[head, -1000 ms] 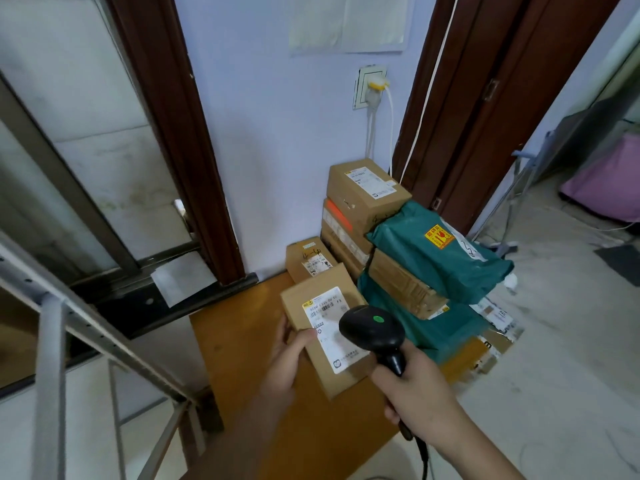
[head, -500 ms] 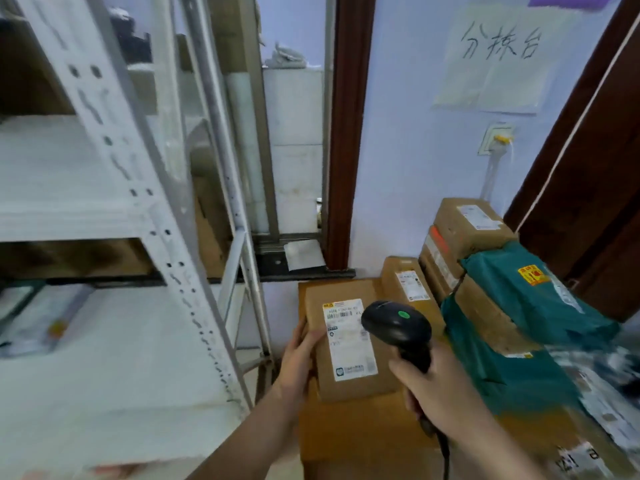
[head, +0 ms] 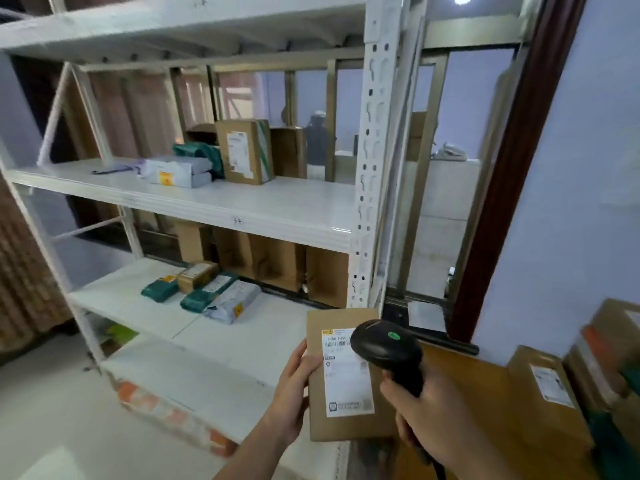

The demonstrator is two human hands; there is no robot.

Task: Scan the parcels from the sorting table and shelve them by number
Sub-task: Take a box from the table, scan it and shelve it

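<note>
My left hand (head: 294, 393) grips the left edge of a brown cardboard parcel (head: 343, 424) with a white barcode label facing me. My right hand (head: 429, 417) is closed around the handle of a black barcode scanner (head: 384, 351) whose head, with a green dot on top, overlaps the label's upper right corner. The parcel hangs in front of the white metal shelf unit (head: 242, 209), near its right upright. The wooden sorting table (head: 460, 375) lies at the lower right, with more brown boxes (head: 550, 386) stacked on it.
The middle shelf carries an upright brown box (head: 246, 150), grey and green mailers. The lower shelf holds green mailers (head: 204, 296), a grey mailer (head: 232, 299) and a small box. A perforated white upright (head: 374, 168) stands just above the parcel. A dark door frame (head: 512, 174) rises at the right.
The view has swung left from the sorting table and its parcel pile to the shelf unit. Both hands keep the same hold on the parcel and the scanner.
</note>
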